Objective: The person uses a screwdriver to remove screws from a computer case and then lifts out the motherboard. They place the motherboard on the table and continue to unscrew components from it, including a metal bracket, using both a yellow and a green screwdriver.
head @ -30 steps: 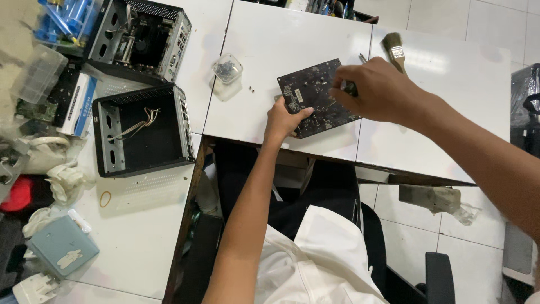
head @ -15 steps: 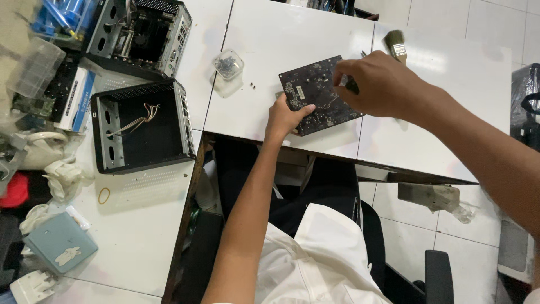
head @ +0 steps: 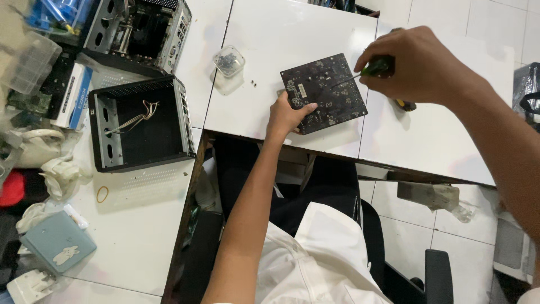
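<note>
A dark square circuit board (head: 324, 92) lies flat on the white table (head: 292, 39). My left hand (head: 286, 114) rests on its near left corner, thumb over the edge, pinning it down. My right hand (head: 419, 66) is closed around a green-handled screwdriver (head: 376, 67). Its thin shaft points left, with the tip touching the board's upper middle. Two small loose screws (head: 253, 83) sit on the table left of the board.
A clear plastic cup of screws (head: 229, 60) stands left of the board. An empty black computer case (head: 140, 123) lies open on the left table, another case with parts (head: 140, 31) behind it. Clutter, a rubber band (head: 102, 194) and a pale blue box (head: 57, 242) fill the left edge.
The view has shifted and my right hand has drawn back to the right. The screwdriver is visible now, its tip on the board. My left hand keeps holding the board's corner.
</note>
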